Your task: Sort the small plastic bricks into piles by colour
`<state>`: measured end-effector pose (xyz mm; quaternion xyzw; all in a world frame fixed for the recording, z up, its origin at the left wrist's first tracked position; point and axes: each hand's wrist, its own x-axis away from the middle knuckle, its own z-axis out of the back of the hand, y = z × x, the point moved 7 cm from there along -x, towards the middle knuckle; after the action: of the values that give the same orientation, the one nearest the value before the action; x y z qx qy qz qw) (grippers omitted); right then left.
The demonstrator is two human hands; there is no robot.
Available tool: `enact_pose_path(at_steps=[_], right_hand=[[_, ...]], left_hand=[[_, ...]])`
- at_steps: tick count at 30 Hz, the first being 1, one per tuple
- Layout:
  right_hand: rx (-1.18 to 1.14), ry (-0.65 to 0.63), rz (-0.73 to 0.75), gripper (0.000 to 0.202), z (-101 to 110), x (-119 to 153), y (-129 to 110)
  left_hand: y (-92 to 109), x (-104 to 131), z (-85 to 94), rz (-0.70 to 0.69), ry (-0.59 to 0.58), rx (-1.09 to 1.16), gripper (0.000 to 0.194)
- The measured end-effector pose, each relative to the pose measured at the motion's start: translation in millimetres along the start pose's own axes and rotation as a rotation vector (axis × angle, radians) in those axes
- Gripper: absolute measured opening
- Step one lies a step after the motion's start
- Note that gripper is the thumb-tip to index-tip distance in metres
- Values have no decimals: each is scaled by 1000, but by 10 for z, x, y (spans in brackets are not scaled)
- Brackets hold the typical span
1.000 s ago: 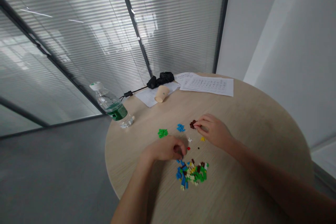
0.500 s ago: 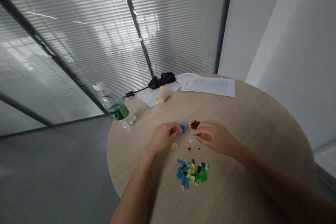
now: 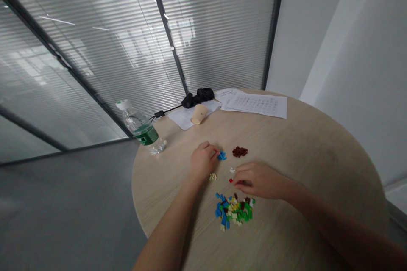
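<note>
My left hand (image 3: 203, 161) rests on the round wooden table (image 3: 318, 148) with its fingers curled. Its fingertips pinch at a small pile of blue bricks (image 3: 221, 156). My right hand (image 3: 257, 180) lies low over the table, fingers pointing left. Its tips are right beside a single red brick (image 3: 230, 181); whether it holds anything is hidden. A pile of brown bricks (image 3: 239, 151) lies beyond it. A mixed pile of blue, green, cream and brown bricks (image 3: 234, 211) sits just in front of it. A few cream bricks (image 3: 213, 176) lie between my hands.
A water bottle with a green label (image 3: 141, 129) lies tilted at the table's left edge. At the far side are a paper cup on its side (image 3: 199, 114), printed sheets (image 3: 257, 103), a black bundle with a cable (image 3: 197, 95), and a glass wall with blinds.
My left hand went from the mixed pile up to the blue pile and now covers the green bricks. My right hand drew back from the brown pile toward the red brick.
</note>
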<state>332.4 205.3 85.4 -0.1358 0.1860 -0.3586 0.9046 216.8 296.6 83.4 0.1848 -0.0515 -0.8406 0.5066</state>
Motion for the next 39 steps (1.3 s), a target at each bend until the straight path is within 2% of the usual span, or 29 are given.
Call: enact_pose_path(at_steps=[6,11,13,16,19,22,27,31,34,39], right_hand=[[-4,-3,-8,16,4,-1,8],[-37,-45,-14,14,17,7,6],[-62,-66,15,14,12,11,-33],[-86,-86,65,17,2,14,-105],[-75,-102,65,19,-29,10,-118],[-65,-108,53,18,-75,4,-89],[-83,-101,60,16,-130,-2,-74],[-96,-104,52,16,-90,11,-77],[-98,-65,26,15,49,31,14],[2,229,-269,13,370,92,528]], left_hand=[[19,6,7,6,3,16,16],[61,29,168,-19,55,164,20],[121,47,199,-72,-8,301,21],[248,103,171,-137,-196,535,26],[349,163,121,-149,-334,653,27],[402,186,76,-183,-379,604,23],[358,179,10,-249,-367,266,17],[322,184,28,-253,-356,179,18],[351,203,68,-257,-376,230,16],[461,291,51,-286,-541,387,17]])
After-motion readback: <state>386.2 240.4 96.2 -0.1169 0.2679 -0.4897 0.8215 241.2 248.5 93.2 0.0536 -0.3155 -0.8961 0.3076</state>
